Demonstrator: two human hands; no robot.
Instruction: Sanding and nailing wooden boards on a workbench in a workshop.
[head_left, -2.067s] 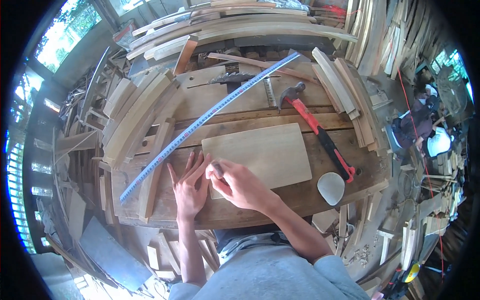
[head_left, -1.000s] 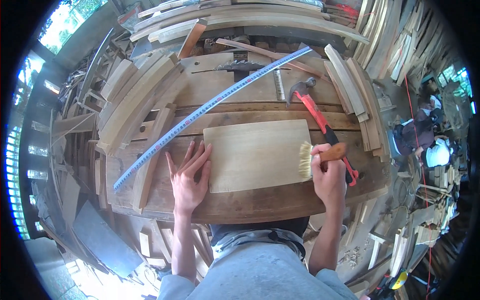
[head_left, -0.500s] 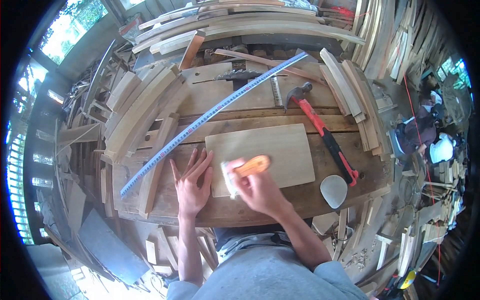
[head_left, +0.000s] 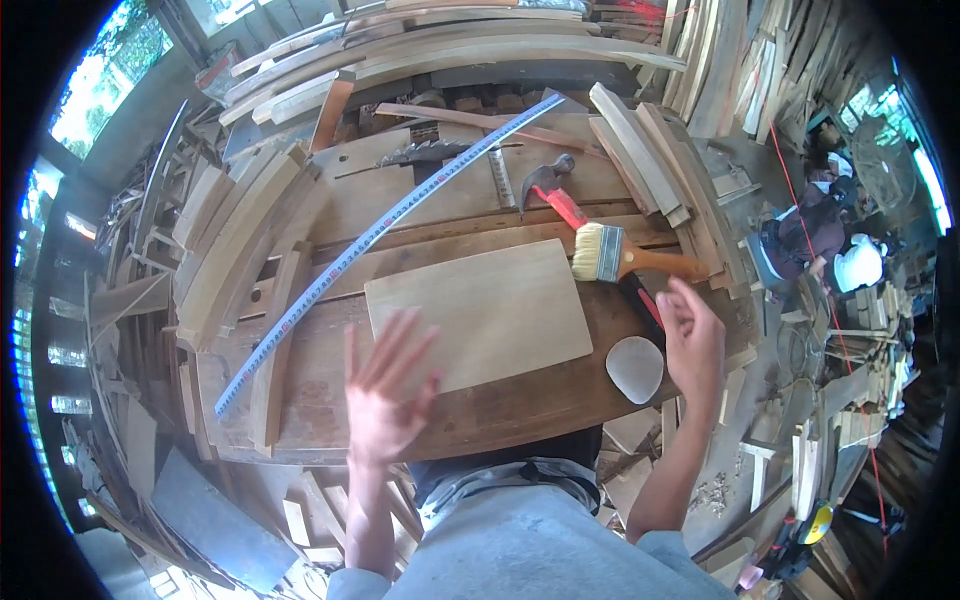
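A rectangular light wood board (head_left: 490,310) lies flat on the workbench. My left hand (head_left: 388,390), slightly blurred, is spread open over the board's near left corner. A wide paintbrush (head_left: 600,252) with pale bristles and an orange-brown wooden handle lies across a red and black claw hammer (head_left: 565,207), right of the board. My right hand (head_left: 694,340) is just below the brush handle's end. Its fingers are loosely curled and apart, and nothing shows between them. Beside that hand lies a pale, flat rounded piece (head_left: 634,370).
A long steel ruler (head_left: 380,230) slants across the bench, over a wooden strip (head_left: 280,350). Behind it, a toothed saw blade (head_left: 430,153) sticks up from the benchtop. Stacked planks (head_left: 240,240) flank the left side, more (head_left: 650,160) the right. Another person (head_left: 810,240) is at far right.
My right hand has moved right from the board and let go of the brush, which now rests across the hammer. My left hand has shifted onto the board's corner. The whole view has shifted slightly.
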